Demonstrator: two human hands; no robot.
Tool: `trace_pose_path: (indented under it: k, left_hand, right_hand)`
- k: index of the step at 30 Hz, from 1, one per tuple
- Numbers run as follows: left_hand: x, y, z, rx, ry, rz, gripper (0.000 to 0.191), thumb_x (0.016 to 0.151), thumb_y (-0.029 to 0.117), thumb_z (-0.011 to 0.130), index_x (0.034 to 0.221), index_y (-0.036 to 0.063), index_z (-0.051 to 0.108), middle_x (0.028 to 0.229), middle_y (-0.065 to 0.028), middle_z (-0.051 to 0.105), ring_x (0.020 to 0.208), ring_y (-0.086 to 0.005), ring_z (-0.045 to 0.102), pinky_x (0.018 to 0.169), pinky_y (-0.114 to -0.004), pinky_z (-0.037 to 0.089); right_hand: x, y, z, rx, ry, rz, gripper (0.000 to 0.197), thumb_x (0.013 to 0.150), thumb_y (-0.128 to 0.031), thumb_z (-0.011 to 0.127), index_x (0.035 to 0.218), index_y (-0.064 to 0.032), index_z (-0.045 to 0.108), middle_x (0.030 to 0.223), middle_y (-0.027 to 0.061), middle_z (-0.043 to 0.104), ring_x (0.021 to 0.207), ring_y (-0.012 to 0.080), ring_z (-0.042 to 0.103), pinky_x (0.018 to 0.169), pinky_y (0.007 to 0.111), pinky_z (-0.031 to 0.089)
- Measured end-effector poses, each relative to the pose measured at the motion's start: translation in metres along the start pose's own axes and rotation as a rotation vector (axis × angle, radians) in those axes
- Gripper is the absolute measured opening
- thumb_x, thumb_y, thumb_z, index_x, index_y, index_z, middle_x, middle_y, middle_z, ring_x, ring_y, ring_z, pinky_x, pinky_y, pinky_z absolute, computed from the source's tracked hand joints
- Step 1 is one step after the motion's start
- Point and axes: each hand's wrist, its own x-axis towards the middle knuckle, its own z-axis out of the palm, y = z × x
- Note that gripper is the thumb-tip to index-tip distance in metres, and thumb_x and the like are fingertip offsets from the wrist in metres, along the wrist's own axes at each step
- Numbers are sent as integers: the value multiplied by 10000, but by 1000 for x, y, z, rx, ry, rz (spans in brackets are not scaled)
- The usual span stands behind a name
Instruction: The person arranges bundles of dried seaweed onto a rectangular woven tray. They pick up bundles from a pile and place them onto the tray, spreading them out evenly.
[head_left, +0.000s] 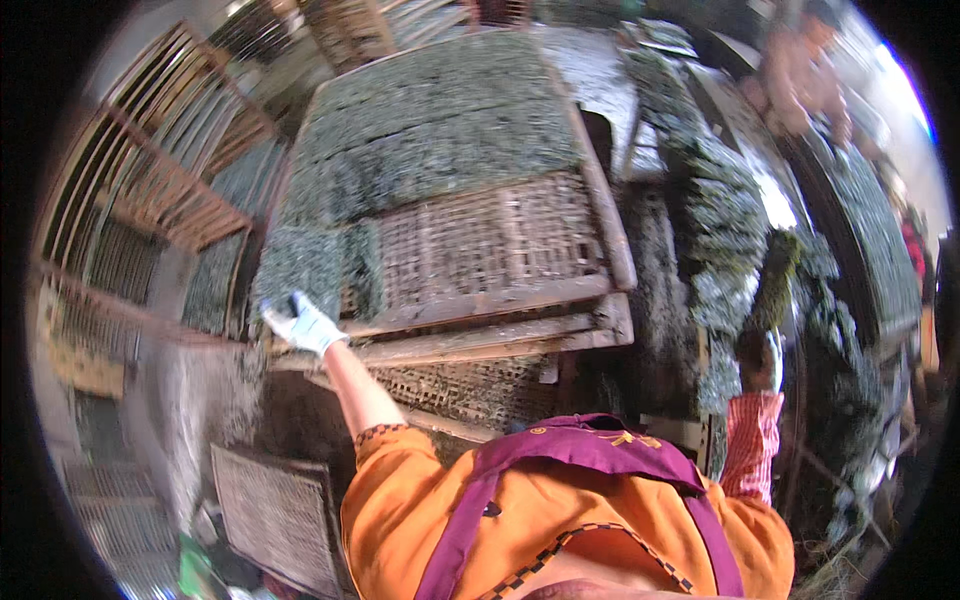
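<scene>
My left hand (306, 324), in a white glove with dark fingertips, rests at the near left corner of a wooden-framed woven tray (487, 244). Its thumb and fingers are spread against the edge of a green fibrous slab (300, 259). Similar green slabs (442, 142) in rows cover the tray's far part, while bare lattice shows at the near right. Off to the right, my right hand (770, 364), also gloved, grips a long green-brown fibrous piece (778, 270). Its fingers are partly hidden. Beside it runs a stacked row of green pieces (724, 202).
More tray frames (480, 330) lie beneath the top one. Slatted wooden racks (150, 150) stand at the left, and a framed mesh panel (274, 510) leans low down. At the upper right, a person (806, 75) bends over a long green-covered slab (862, 225).
</scene>
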Motion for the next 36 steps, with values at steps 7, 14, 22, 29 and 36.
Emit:
trace_pose_path:
  k: [7, 14, 22, 29, 36]
  left_hand:
    - [25, 130, -11, -92, -3, 454, 633, 759, 110, 785, 1297, -16, 476, 1274, -139, 557, 1153, -267, 550, 1020, -382, 437]
    - [-63, 269, -28, -445, -410, 343, 540, 888, 189, 660, 1344, -14, 453, 1368, -185, 467, 1196, -299, 495, 1016, -410, 407]
    - [-278, 378, -44, -872, -1292, -69, 553, 893, 131, 630, 1395, 38, 416, 1398, -102, 444, 1284, -221, 402, 1103, -359, 281]
    - [-398, 435, -74, -914, -1777, 136, 629, 831, 74, 705, 1392, 50, 423, 1401, -78, 462, 1304, -192, 408, 1126, -338, 251]
    - [-412, 441, -73, -850, -1861, -70, 760, 848, -2, 642, 1492, 133, 263, 1295, -50, 504, 879, -54, 482, 762, -183, 421]
  right_hand:
    - [8, -51, 19, -8, 598, -235, 399, 900, -56, 574, 1290, 11, 513, 1187, 131, 622, 1078, 262, 607, 935, 391, 500]
    - [31, -118, -52, -336, 727, -358, 385, 858, -14, 640, 1230, 48, 566, 1139, 105, 646, 1022, 179, 620, 941, 306, 468]
    - [96, -88, -146, -1576, 507, 183, 572, 787, -163, 713, 1316, -85, 510, 1259, 142, 596, 1136, 239, 581, 957, 315, 456]
    - [57, -90, -58, -380, -36, 218, 603, 804, -239, 771, 1314, -54, 509, 1308, 109, 536, 1196, 195, 509, 964, 341, 455]
    - [48, -120, -103, 182, 290, -53, 330, 905, -97, 618, 1218, -32, 534, 1180, 113, 621, 1028, 237, 638, 865, 374, 552]
